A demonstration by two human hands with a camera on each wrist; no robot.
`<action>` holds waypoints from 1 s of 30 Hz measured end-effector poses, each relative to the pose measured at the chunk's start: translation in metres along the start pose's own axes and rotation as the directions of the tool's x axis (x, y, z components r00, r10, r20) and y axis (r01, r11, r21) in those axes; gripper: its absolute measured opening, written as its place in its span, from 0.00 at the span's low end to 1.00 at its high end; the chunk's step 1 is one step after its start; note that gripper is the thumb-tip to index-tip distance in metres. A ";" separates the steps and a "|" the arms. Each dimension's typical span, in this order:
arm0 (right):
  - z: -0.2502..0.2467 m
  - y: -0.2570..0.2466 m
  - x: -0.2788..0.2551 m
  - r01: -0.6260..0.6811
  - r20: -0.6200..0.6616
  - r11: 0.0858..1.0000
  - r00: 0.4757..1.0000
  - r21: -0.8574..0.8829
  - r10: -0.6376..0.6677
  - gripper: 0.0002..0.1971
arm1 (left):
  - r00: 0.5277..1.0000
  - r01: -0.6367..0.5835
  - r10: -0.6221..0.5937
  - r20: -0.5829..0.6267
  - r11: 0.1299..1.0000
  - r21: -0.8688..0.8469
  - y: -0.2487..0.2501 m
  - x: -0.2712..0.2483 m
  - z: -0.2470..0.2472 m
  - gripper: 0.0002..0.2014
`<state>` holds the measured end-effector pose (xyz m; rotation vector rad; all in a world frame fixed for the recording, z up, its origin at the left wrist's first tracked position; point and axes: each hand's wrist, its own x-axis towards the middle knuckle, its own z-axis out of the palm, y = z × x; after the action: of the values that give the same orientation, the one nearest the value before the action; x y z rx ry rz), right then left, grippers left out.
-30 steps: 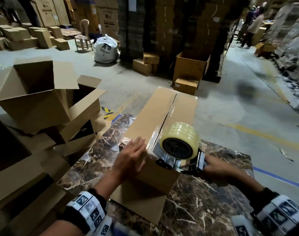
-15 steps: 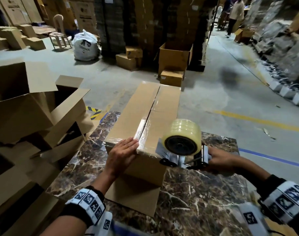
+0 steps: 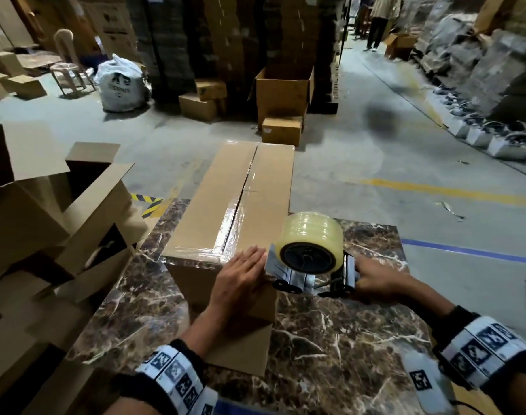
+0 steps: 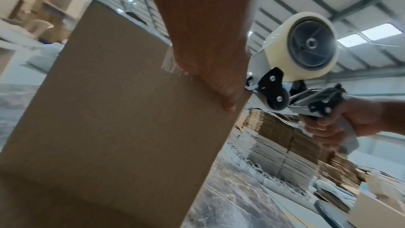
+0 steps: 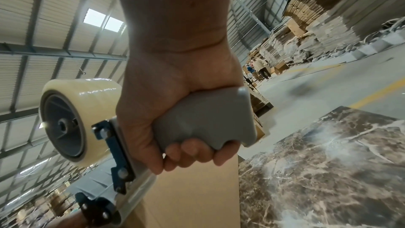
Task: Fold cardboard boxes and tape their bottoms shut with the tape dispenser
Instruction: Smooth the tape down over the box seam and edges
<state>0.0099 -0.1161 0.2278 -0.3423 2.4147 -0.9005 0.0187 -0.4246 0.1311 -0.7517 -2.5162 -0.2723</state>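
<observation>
Cardboard box on marble table, taped seam up. Left hand lies flat, fingers straight on near edge, pinning tape end. Right hand clenches tape dispenser handle just beyond left fingertips, probably tearing tape off.

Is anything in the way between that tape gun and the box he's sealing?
Nothing visible. The tape dispenser, gripped by the right hand, sits right at the near top edge of the cardboard box. The left hand lies flat beside it on that edge, not in between.
</observation>
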 end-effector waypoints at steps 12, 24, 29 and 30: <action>-0.019 0.033 -0.035 0.048 -0.008 0.993 0.999 -0.110 -0.049 0.10 | 0.999 0.026 -0.030 -0.034 0.994 -0.110 -0.010 -0.006 0.006 0.29; 0.030 0.037 0.006 0.007 -0.023 0.999 1.000 0.041 -0.007 0.11 | 0.995 0.046 -0.060 -0.076 0.983 -0.175 -0.007 -0.002 -0.001 0.19; 0.058 0.103 0.000 -0.288 0.009 0.920 0.955 0.264 0.296 0.15 | 0.995 0.078 -0.088 -0.040 0.975 -0.206 -0.006 -0.003 -0.005 0.27; 0.067 0.108 -0.002 -0.324 0.031 0.881 0.942 0.345 0.334 0.11 | 0.995 0.081 -0.091 -0.040 0.974 -0.210 -0.006 -0.003 -0.005 0.27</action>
<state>0.0445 -0.0703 0.1143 0.2116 2.1881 -1.1462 0.0198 -0.4323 0.1336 -0.7063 -2.5017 -0.5856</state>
